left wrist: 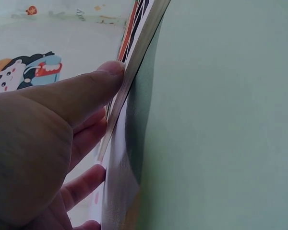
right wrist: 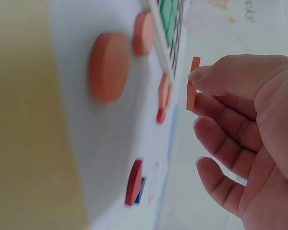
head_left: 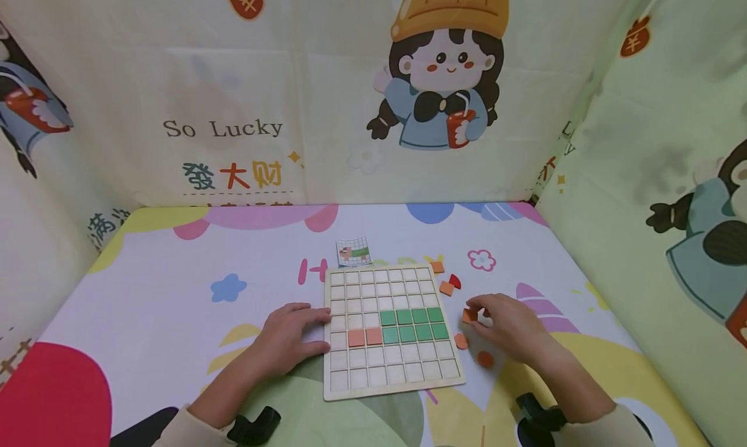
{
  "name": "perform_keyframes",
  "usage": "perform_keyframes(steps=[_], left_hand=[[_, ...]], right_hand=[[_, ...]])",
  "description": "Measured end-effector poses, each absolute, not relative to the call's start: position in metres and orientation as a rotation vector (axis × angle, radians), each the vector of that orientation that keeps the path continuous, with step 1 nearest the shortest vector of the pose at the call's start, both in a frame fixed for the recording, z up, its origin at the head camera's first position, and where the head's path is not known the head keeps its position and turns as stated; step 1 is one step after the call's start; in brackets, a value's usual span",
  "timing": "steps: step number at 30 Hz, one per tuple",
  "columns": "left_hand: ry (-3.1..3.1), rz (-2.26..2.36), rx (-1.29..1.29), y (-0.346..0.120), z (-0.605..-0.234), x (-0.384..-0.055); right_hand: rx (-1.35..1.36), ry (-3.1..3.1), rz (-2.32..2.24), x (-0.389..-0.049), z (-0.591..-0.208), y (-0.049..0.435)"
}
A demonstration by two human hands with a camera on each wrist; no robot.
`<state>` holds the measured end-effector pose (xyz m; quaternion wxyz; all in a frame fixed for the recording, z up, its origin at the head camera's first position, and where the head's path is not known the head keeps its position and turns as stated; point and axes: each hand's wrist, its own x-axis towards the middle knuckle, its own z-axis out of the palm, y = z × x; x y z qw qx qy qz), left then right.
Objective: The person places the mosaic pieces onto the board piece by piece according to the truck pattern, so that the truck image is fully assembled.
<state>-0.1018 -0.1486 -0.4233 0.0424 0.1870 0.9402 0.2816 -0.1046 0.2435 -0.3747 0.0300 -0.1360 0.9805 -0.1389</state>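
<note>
Right hand had a flat orange square tile pinched in its grip — the pale wooden grid board lay just left of it. Left hand wasn't clenched, fingers simply touching the board's left edge.

- In the head view, the bench is softly, evenly lit.
- Faint shadow is cast beside the board.
- The left wrist view is dimly rendered in greyish tones.
- In the right wrist view, the nearest orange disc and yellow patch are blurred.
</note>
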Motion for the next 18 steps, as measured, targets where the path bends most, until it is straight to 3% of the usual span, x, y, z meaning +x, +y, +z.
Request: perform_keyframes(steps=[18], left_hand=[[2.887, 0.833, 0.607, -0.15, -0.423, -0.102]], right_hand=[[-0.738, 3.034, -0.476, -0.109, -0.368, 0.2]])
